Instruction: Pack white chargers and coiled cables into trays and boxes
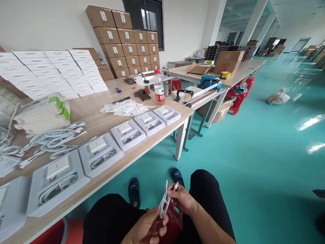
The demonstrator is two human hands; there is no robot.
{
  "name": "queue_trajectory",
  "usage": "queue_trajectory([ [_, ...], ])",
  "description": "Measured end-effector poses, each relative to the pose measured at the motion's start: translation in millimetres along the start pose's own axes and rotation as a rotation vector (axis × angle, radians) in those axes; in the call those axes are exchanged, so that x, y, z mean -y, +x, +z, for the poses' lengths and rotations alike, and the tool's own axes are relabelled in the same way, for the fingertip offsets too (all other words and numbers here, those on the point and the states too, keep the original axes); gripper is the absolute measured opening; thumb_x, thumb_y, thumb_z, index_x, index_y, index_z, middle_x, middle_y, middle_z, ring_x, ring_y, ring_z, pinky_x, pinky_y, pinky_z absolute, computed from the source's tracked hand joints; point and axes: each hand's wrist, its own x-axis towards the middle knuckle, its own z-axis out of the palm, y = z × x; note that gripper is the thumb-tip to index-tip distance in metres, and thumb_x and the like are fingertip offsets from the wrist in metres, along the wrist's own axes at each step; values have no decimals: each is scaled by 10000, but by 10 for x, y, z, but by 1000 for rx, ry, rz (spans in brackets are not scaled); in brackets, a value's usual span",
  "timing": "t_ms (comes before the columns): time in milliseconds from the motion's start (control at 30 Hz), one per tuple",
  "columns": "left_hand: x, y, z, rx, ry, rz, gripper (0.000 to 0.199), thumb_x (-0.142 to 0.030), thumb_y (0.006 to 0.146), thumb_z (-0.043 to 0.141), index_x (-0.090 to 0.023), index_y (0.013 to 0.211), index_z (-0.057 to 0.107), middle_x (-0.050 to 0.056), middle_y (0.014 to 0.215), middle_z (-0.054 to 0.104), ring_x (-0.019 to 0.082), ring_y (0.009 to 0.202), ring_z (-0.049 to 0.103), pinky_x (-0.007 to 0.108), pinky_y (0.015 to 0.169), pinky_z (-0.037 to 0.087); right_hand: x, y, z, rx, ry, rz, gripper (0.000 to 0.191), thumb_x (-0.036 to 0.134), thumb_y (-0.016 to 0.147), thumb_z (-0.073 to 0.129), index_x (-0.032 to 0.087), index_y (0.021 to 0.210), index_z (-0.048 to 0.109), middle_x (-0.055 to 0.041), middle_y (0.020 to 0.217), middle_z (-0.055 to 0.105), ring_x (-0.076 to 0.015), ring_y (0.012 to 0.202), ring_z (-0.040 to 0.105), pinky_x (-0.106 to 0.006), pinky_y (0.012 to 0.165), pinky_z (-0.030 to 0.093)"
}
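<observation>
A coiled white cable [164, 203] is held between both hands, above the lap, its two connector ends pointing up. My left hand [149, 225] is closed round the lower end of the coil. Higher up and to the right, my right hand [181, 198] pinches the cable near its wide plug. Along the table's front edge stands a row of several white trays, among them one tray [114, 136], each complete one showing a white charger block and a coiled cable. Loose white cables [54, 139] lie tangled behind the trays at the left.
On the table [111, 119] are white slips [128, 107], a phone [144, 95], a bottle [158, 88] and stacked white boxes [58, 73]. Brown cartons [114, 50] stand against the wall. A sealing machine [200, 95] is beyond the table's right end.
</observation>
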Motion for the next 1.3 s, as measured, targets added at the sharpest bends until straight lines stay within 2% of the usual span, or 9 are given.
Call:
queue_trajectory([
  [133, -60, 109, -124, -198, 24, 51, 469, -560, 794, 699, -161, 633, 513, -18, 628, 500, 44, 451, 413, 147, 350, 146, -113, 69, -96, -132, -146, 6, 512, 377, 605, 839, 171, 1027, 635, 6, 751, 627, -115, 575, 536, -224, 486, 337],
  [200, -99, 158, -185, -337, 33, 82, 505, -565, 778, 710, -171, 600, 449, -41, 572, 465, 30, 416, 353, 145, 355, 117, -151, 92, -131, -248, -385, -94, 619, 274, 656, 780, 227, 1240, 579, -52, 1043, 653, -194, 840, 622, -275, 615, 467],
  [267, -106, 185, -230, -380, 74, 81, 511, -567, 749, 732, -174, 599, 442, -46, 552, 471, 25, 399, 335, 146, 361, 101, -162, 88, -133, -288, -799, -292, 662, 160, 708, 686, 289, 1340, 536, -71, 1324, 563, -265, 1181, 537, -371, 883, 498],
  [367, -72, 194, -252, -358, 114, 50, 498, -567, 708, 760, -171, 609, 474, -36, 550, 510, 29, 392, 352, 149, 367, 96, -135, 40, -76, -161, -1323, -528, 471, 94, 786, 592, 322, 1192, 668, -51, 1384, 544, -298, 1319, 419, -471, 1039, 405],
  [500, -39, 194, -229, -387, 53, 60, 481, -547, 688, 778, -171, 612, 487, -26, 580, 545, 37, 423, 404, 149, 367, 124, -83, -13, 5, -130, -1546, -532, 221, 169, 876, 569, 271, 945, 752, -79, 1124, 646, -270, 1079, 543, -418, 894, 444],
  [667, -28, 201, -202, -479, 75, 121, 458, -456, 643, 836, -172, 605, 479, 24, 736, 659, 68, 546, 544, 153, 399, 239, -110, -27, 9, -119, -1539, -446, 179, 150, 879, 573, 203, 821, 734, -86, 939, 652, -211, 880, 588, -321, 770, 439],
  [833, -9, 235, -213, -536, 112, 139, 477, -454, 610, 851, -182, 576, 461, 26, 691, 683, 80, 522, 543, 173, 413, 247, -155, -73, 18, -147, -1362, -328, 127, 155, 871, 591, 192, 805, 694, -46, 815, 668, -168, 724, 607, -265, 640, 417],
  [1033, 6, 270, -219, -551, 137, 102, 500, -488, 631, 829, -189, 550, 436, 56, 660, 713, 89, 484, 538, 188, 426, 252, -155, -55, 20, -208, -1090, -244, 118, 165, 815, 614, 189, 725, 686, -48, 819, 662, -169, 710, 609, -279, 667, 449],
  [1300, 49, 303, -222, -522, 97, 71, 485, -490, 671, 803, -195, 564, 432, 86, 687, 724, 92, 488, 543, 185, 425, 267, -315, 47, 62, -247, -672, -89, 139, 296, 799, 564, 190, 743, 634, -19, 636, 650, -196, 608, 676, -303, 587, 548],
])
